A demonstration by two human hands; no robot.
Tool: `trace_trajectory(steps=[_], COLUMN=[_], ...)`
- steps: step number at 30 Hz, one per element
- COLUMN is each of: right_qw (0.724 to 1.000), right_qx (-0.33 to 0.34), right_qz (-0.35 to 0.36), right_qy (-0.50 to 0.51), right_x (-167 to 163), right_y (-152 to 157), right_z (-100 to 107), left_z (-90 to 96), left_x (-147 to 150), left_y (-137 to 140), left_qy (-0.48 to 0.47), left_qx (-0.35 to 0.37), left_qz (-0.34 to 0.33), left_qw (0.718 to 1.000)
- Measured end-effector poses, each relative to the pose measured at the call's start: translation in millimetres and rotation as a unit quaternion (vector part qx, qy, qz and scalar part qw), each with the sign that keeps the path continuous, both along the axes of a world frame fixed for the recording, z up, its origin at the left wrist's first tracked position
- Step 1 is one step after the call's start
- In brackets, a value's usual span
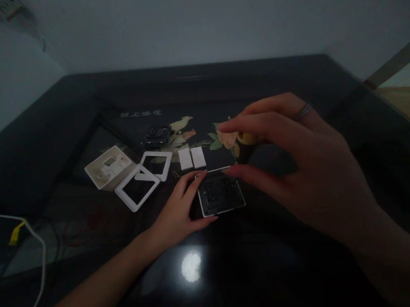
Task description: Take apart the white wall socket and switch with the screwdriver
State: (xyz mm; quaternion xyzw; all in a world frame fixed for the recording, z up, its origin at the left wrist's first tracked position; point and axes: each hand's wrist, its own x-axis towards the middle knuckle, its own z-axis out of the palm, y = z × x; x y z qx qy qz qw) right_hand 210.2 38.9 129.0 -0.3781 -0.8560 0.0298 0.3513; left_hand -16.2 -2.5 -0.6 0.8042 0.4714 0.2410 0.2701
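Observation:
My left hand (180,209) grips a wall switch (221,196) by its left side, fingers on the far edge and thumb on the near edge. The switch lies back up, its black back framed by a white rim. Above its right side, my right hand (294,153) is closed around a screwdriver (246,146) with a yellow and dark handle. The tool points down towards the switch's far right corner; the dim light keeps me from telling whether its tip touches a screw. Beyond my left fingers lie small brass-coloured screws (176,174) and two white rocker caps (191,158).
Left of the switch are a white mounting box (103,177) and two white frames (139,205), overlapping. A second black switch module (157,135) lies farther back. A white cable (43,258) with a yellow tag (16,233) runs along the left of the glossy dark table (265,260).

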Motion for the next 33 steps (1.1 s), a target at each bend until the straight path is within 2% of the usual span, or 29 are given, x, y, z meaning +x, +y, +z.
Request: trace_trajectory(steps=[4,10,12,17,20,26,29,33], right_qw=[0.999,0.999,1.0,0.998,0.999,0.999,0.999,1.0], right_qx=[0.021,-0.034,-0.017,0.041,0.027,-0.042,-0.021,0.011], right_qz=[-0.021,0.006,0.01,-0.034,-0.032,0.009,0.037,-0.018], right_qy=[0.016,-0.007,0.002,0.015,0.003,-0.001,0.002,0.014], right_x=[-3.2,1.4,0.7,-3.5,-1.9,2.2,-1.0,-4.9], right_y=[-1.6,-3.0,-2.0,-0.9,-4.0,-7.5,-4.3,-1.7], right_z=[-1.0,4.2,3.0,-0.7,2.5,7.6,4.2,0.2], left_z=[2.9,3.1,1.2,0.8,3.0,2.9,1.3,1.5], left_x=[0.4,-0.4,-0.7,-0.6,-0.4,-0.3,-0.4,-0.5], left_y=[0.2,-0.1,-0.4,0.0,0.5,-0.6,-0.6,0.2], left_qy=[-0.001,0.0,0.002,0.0,-0.005,-0.001,0.008,0.003], left_qx=[-0.014,-0.02,-0.014,-0.013,-0.018,-0.022,-0.015,-0.014], left_qz=[0.002,0.003,0.004,0.002,0.002,0.006,0.007,0.006], left_qw=[1.0,1.0,1.0,1.0,1.0,1.0,1.0,1.0])
